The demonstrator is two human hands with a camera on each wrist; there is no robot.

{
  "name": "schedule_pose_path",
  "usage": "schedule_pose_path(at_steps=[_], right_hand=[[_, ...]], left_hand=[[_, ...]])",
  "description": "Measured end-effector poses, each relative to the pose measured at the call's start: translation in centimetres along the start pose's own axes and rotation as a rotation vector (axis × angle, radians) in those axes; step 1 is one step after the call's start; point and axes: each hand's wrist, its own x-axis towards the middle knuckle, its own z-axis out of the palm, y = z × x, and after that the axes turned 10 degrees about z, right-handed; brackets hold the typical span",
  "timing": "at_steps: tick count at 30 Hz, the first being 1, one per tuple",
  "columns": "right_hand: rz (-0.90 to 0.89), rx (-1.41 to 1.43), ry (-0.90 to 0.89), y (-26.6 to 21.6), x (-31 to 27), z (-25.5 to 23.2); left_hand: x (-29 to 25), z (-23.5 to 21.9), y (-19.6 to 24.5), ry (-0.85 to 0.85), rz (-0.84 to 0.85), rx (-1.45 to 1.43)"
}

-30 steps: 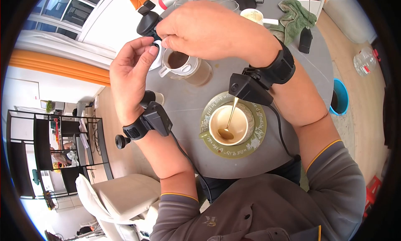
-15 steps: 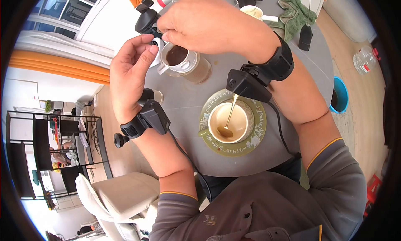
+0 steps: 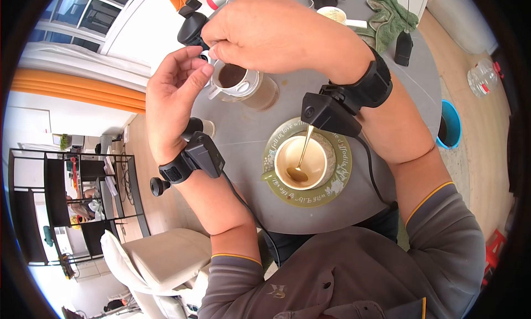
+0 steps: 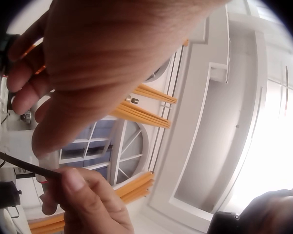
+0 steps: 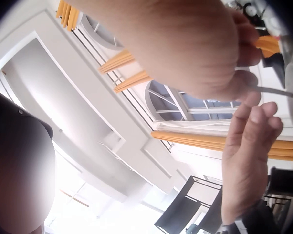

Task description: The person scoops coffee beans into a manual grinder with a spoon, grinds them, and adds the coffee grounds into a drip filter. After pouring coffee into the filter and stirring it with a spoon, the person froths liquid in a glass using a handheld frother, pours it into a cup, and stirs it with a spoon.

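My right hand (image 3: pixel 271 34) reaches over a white-rimmed dripper (image 3: pixel 243 89) filled with dark brown liquid (image 3: pixel 231 75). Below it sits a clear glass server (image 3: pixel 267 95). Between the right thumb and fingers is pinched a thin dark handle (image 4: pixel 24 165), also visible as a grey strip (image 5: pixel 278 91) in the right wrist view; its far end is out of sight. Beside the dripper's left side, my left hand (image 3: pixel 171 97) is raised with fingers loosely bent and nothing gripped. Its thumb tip comes close to the dripper rim and to the right fingertips.
Nearer me, a cream cup (image 3: pixel 318 147) holding a gold spoon (image 3: pixel 301 158) stands on a green lettered saucer (image 3: pixel 310 200). A white measuring cup (image 3: pixel 334 14), green towel (image 3: pixel 384 23) and black tag-like object (image 3: pixel 404 50) lie at the back right. Cables run from both wrists.
My right hand has shifted slightly left, its pinching fingertips nearer the left thumb. The left hand stays almost where it was. Cup and saucer look unmoved.
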Motion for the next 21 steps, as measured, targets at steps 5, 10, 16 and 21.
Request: schedule_pose_path(at_steps=[5, 10, 16, 21], right_hand=[[0.069, -0.115, 0.01, -0.02, 0.03, 0.2], [0.009, 0.014, 0.033, -0.32, -0.11, -0.07], [-0.009, -0.04, -0.033, -0.11, 0.0, 0.1], [0.035, 0.005, 0.019, -0.38, -0.21, -0.05]], left_hand=[[0.06, 0.05, 0.14, -0.028, -0.016, -0.01], [-0.04, 0.04, 0.06, -0.017, -0.021, -0.031], [-0.04, 0.06, 0.14, -0.027, -0.022, -0.025], [-0.13, 0.07, 0.12, -0.015, -0.02, -0.032]])
